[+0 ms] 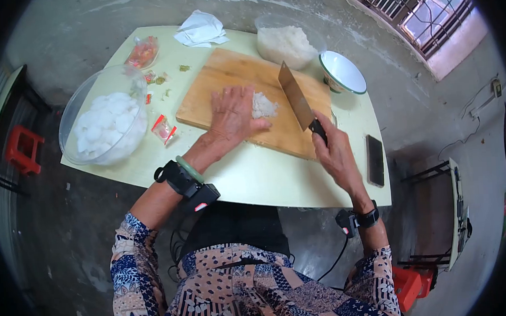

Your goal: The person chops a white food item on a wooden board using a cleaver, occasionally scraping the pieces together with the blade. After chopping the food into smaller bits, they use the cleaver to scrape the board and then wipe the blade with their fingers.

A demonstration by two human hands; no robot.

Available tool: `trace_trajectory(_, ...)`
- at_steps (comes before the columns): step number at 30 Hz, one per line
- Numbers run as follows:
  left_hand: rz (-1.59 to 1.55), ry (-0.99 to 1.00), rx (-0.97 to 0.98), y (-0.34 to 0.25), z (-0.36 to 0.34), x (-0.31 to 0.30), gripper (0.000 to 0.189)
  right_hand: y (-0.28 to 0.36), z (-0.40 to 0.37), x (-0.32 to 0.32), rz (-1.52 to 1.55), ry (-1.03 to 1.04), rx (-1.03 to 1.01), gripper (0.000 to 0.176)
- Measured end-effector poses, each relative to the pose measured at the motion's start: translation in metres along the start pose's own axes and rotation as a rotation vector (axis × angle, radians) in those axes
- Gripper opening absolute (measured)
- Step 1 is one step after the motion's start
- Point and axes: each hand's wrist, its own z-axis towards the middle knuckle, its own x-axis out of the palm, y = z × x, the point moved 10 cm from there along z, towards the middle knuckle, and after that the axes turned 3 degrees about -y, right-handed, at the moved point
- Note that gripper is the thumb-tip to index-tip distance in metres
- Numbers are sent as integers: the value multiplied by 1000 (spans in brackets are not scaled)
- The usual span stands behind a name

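My right hand (336,152) grips the black handle of a cleaver (297,97), whose broad blade is tilted up over the right part of a wooden cutting board (206,80). My left hand (233,113) lies on the board with its fingers stretched out. Against its right side, between thumb and forefinger, sits a small heap of white chopped food (264,106). The blade is apart from this heap. What lies under my left palm, if anything, is hidden.
A clear bowl of white rounded pieces (108,122) stands left, another bowl of white chopped food (286,44) behind the board. Around them are an enamel bowl (343,73), a phone (374,160), a white cloth or bag (200,29), a bag of reddish food (143,52) and small wrappers (164,130).
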Motion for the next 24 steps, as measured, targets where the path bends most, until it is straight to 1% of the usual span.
trace_trajectory(1, 45, 74, -49, -2, 4, 6, 90, -1, 1, 0, 0, 5, -5, 48)
trace_trajectory(2, 50, 141, -69, -4, 9, 12, 91, 5, 0, 3, -14, 19, -68, 48)
trace_trajectory(3, 52, 137, -70, -2, 11, 17, 91, 12, 0, 5, -28, 32, -128, 48)
trace_trajectory(4, 15, 54, -29, -6, 13, 15, 84, 20, 0, 6, -8, 80, -146, 49)
trace_trajectory(5, -17, -29, 15, -7, 15, 12, 78, 21, 4, 2, -2, 75, -149, 49)
trace_trajectory(6, -10, -26, 21, -8, 18, 11, 78, 21, 7, 2, 6, 104, -160, 49)
trace_trajectory(7, -72, -62, -15, -5, 21, 5, 66, 19, 11, 3, 16, 133, -171, 50)
trace_trajectory(8, -136, -96, -53, -1, 24, 0, 54, 21, 18, 0, 0, 96, -234, 53)
trace_trajectory(9, -128, -88, -49, 4, 25, 4, 54, 17, 26, -1, 11, 93, -231, 53)
trace_trajectory(11, -184, -300, -119, 22, 23, -9, 29, 11, 42, -5, -124, 60, -284, 57)
trace_trajectory(12, -182, -300, -119, 25, 24, -10, 29, 6, 48, -6, -158, 31, -345, 59)
trace_trajectory(13, -219, -289, -130, 32, 26, -11, 22, -2, 54, -5, -154, 34, -347, 59)
trace_trajectory(14, -255, -279, -142, 38, 28, -11, 16, -4, 58, -3, -206, 31, -394, 56)
trace_trajectory(15, -247, -285, -143, 39, 30, -13, 16, -4, 62, -2, -258, 24, -446, 53)
trace_trajectory(16, -272, -326, -170, 44, 28, -16, 14, -7, 69, -1, -253, 28, -449, 53)
trace_trajectory(17, -301, -364, -196, 47, 26, -19, 13, -8, 74, -1, -348, 6, -473, 49)
trace_trajectory(18, -299, -355, -200, 46, 28, -21, 13, -10, 77, 0, -442, -16, -493, 45)
trace_trajectory(20, -328, -451, -266, 52, 27, -33, 15, -16, 89, 7, -448, 3, -464, 43)
trace_trajectory(21, -325, -442, -269, 53, 27, -31, 15, -20, 92, 12, -458, 4, -452, 40)
trace_trajectory(22, -352, -479, -277, 56, 26, -32, 17, -23, 94, 16, -452, 9, -449, 40)
trace_trajectory(23, -377, -520, -284, 59, 24, -35, 18, -22, 96, 18, -471, -22, -491, 39)
trace_trajectory(24, -372, -518, -287, 60, 25, -36, 18, -20, 96, 19, -491, -54, -534, 38)
